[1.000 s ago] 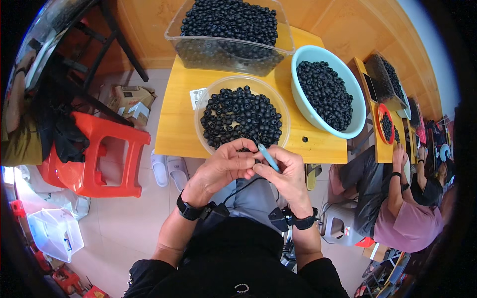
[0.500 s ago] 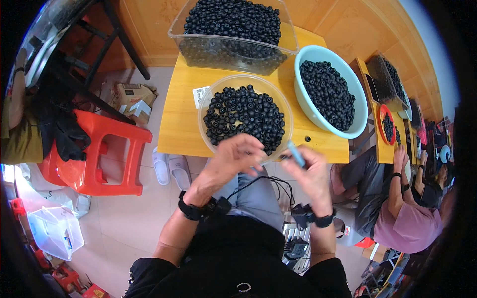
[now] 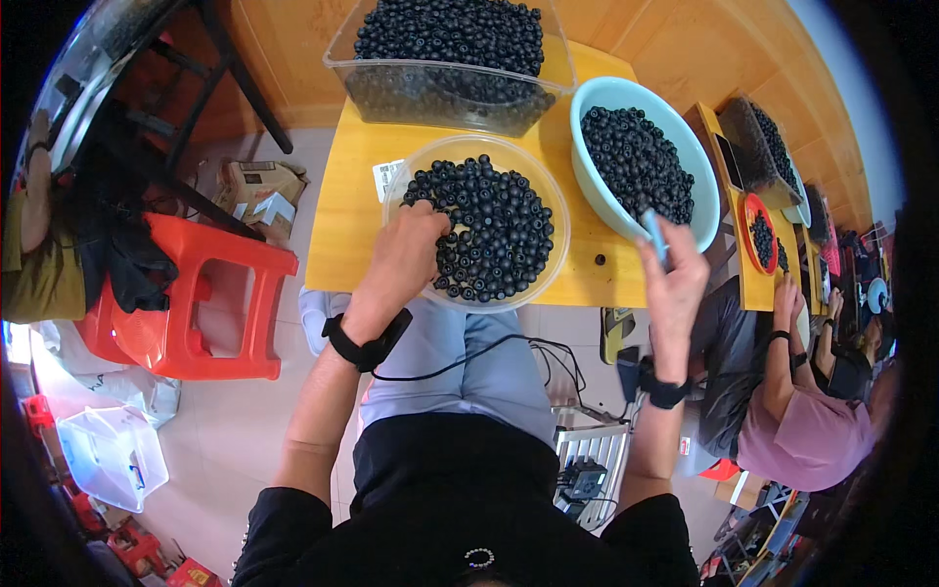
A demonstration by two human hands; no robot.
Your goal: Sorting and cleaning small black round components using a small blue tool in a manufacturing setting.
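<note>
The clear bowl (image 3: pixel 476 231) is round and shallow, heaped with small dark round beads (image 3: pixel 494 225), and sits at the near edge of the yellow surface (image 3: pixel 344 225). The left hand (image 3: pixel 406 256) rests on its near left rim, fingers down among the beads. The blue tool (image 3: pixel 653 235) is a small, slim, pale piece, held upright in the raised right hand (image 3: pixel 675 284), just in front of the light-blue bowl (image 3: pixel 597 147) of beads.

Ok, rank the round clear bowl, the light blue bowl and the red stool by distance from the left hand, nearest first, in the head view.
1. round clear bowl, under the left hand
2. red stool, to its left
3. light blue bowl, far right
</note>
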